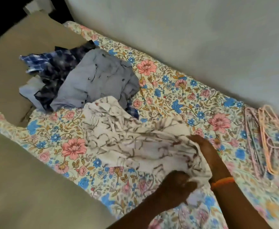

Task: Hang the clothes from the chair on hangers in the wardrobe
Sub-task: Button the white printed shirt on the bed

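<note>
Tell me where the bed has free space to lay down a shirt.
Bare floral sheet lies between the clothes pile and the hangers, along the wall. Another patch sits left of the white garment. It is crowded near both hands: left hand, right hand.

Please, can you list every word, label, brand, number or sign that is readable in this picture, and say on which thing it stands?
None: no readable text in this view.
White garment with brown branch print, gripped by both hands: pattern only.
Grey-blue buttoned shirt on the pile: no label visible.
Blue-and-white checked cloth: pattern only.
Pink plastic hangers: blurred, no marking visible.
Floral bedsheet: flowers only.
</note>
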`<state>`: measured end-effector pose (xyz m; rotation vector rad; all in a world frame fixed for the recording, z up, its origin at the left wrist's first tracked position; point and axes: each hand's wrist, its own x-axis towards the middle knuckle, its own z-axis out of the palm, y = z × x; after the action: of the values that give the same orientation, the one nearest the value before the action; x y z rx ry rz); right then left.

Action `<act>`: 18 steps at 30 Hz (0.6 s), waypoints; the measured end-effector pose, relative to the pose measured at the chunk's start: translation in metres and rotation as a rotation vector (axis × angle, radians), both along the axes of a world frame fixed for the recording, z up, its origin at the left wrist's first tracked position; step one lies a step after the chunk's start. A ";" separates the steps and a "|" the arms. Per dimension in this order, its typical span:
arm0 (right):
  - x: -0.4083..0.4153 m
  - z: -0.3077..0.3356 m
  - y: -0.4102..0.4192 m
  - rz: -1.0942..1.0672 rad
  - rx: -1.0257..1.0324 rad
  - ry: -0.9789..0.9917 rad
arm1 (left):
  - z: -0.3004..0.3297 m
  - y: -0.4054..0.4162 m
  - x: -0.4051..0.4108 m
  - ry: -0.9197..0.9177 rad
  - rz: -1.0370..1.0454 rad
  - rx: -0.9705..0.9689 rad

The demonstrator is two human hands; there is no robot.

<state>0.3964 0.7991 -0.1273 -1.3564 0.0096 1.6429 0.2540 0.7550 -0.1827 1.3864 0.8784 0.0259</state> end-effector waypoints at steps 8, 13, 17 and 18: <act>0.066 0.031 -0.124 -0.174 0.493 0.239 | 0.073 -0.041 0.030 0.063 0.025 0.251; 0.086 0.111 -0.140 -0.460 0.355 0.038 | 0.142 -0.055 0.057 -0.158 0.043 -0.223; 0.074 0.145 -0.091 -0.364 0.527 -0.158 | 0.174 -0.023 0.027 -0.194 0.169 -0.362; 0.066 0.139 -0.070 -0.279 0.528 -0.223 | 0.171 -0.008 0.012 -0.169 0.230 -0.364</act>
<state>0.4623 0.7291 0.0122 -1.0630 -0.3301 1.1472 0.2658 0.7469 -0.0114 0.9266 0.8484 0.1495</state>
